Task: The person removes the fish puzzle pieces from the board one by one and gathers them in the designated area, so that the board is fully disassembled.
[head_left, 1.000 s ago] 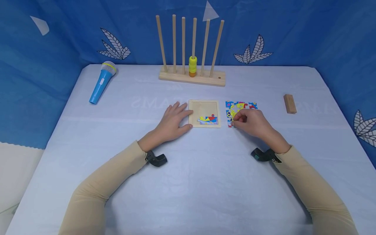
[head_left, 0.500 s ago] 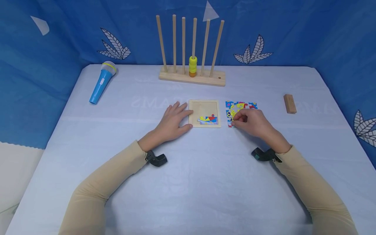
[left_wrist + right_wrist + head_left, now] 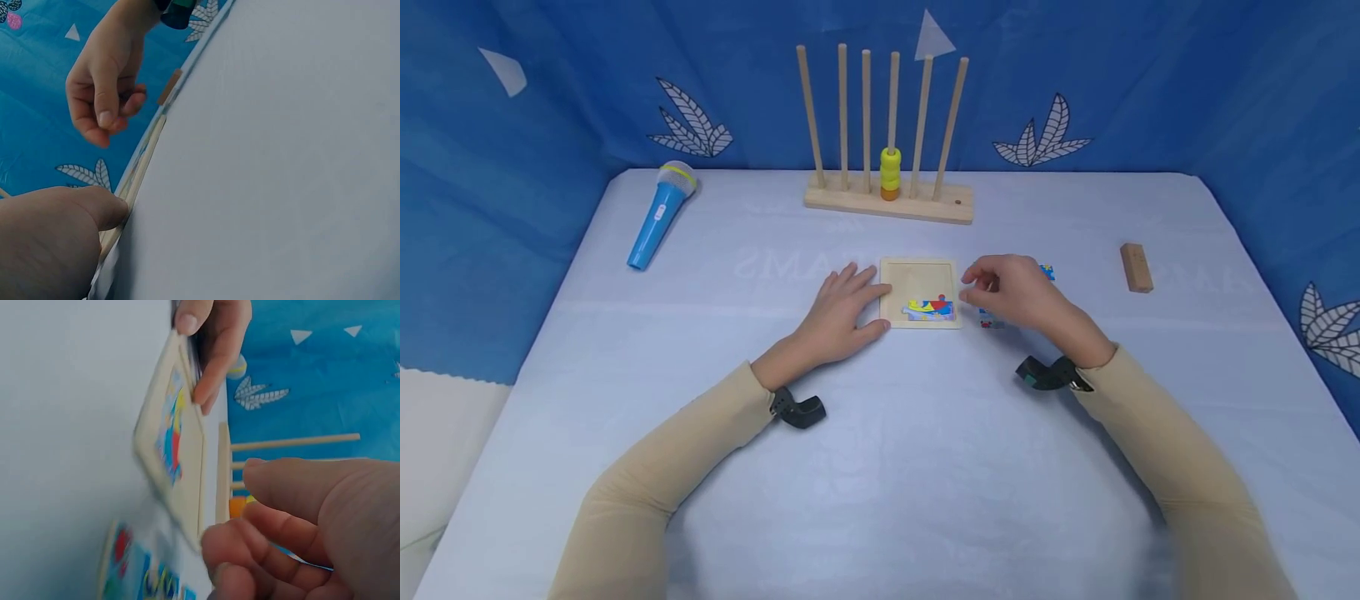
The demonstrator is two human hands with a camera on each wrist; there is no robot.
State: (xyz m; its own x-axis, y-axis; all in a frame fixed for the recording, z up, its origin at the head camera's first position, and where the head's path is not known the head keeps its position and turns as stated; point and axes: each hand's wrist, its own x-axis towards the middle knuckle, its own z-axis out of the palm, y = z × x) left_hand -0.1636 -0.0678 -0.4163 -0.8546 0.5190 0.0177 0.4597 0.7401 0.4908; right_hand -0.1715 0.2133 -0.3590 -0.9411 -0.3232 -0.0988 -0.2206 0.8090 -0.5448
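Observation:
My left hand (image 3: 844,312) rests with fingers spread at the left edge of a square wooden puzzle tray (image 3: 917,324). Joined jigsaw pieces (image 3: 928,309), yellow, red, blue and lilac, lie in the tray's lower right. My right hand (image 3: 1011,287) hovers just right of the tray, over the loose jigsaw pieces (image 3: 1047,272), hiding most of them. In the right wrist view its thumb and bent fingers stand apart, and no piece shows between them. The left wrist view has the left thumb (image 3: 103,206) against the tray's edge.
Behind the tray stands a wooden peg rack (image 3: 887,205) with yellow and orange beads on one peg. A blue toy microphone (image 3: 658,215) lies at the back left. To the right is a small wooden block (image 3: 1137,267). Blue cloth (image 3: 760,83) hangs behind the table.
My right hand has moved left from the loose jigsaw pieces towards the tray, its thumb and forefinger now apart. The left hand has kept its place at the tray. The head view has shifted slightly.

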